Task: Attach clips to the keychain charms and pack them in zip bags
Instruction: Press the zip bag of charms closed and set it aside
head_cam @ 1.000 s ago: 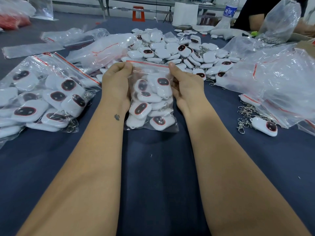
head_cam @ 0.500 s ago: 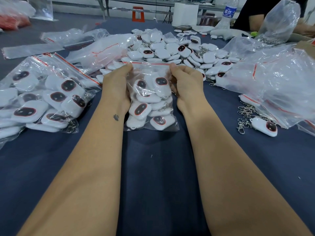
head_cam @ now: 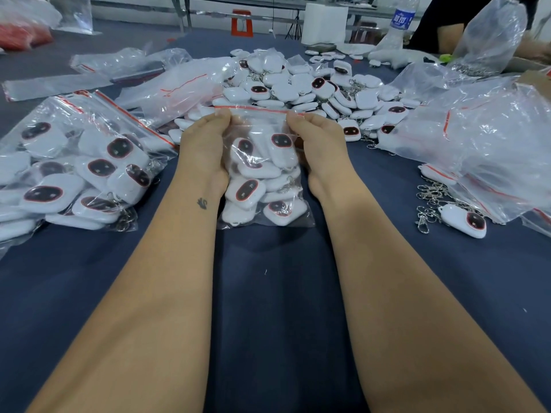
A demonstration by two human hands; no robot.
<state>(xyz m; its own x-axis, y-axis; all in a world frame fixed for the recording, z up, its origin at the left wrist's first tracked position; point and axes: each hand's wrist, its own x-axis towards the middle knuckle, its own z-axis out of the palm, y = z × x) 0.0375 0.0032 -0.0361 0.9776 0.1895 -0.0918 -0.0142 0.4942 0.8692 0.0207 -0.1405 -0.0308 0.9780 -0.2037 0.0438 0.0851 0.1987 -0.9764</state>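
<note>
A small clear zip bag [head_cam: 262, 174] with a red seal line stands on the dark blue table, filled with several white keychain charms with dark red-rimmed faces. My left hand [head_cam: 202, 150] grips its left side, fingertips pinching the top near the seal. My right hand [head_cam: 319, 144] grips the right side and pinches the top the same way. Behind the bag lies a big heap of loose white charms [head_cam: 298, 84]. One loose charm [head_cam: 463, 220] lies at the right beside a pile of metal clips [head_cam: 432, 201].
A larger filled zip bag [head_cam: 74, 171] lies at the left. Crumpled clear plastic bags [head_cam: 489, 138] cover the right side, and empty zip bags [head_cam: 167, 84] lie at the back left. A water bottle [head_cam: 398, 28] and another person's arm [head_cam: 447, 37] are at the far right.
Both hands shifted slightly along the top of the small bag, with the fingertips now pinching it just under the red seal line; the bag stays in place on the table.
</note>
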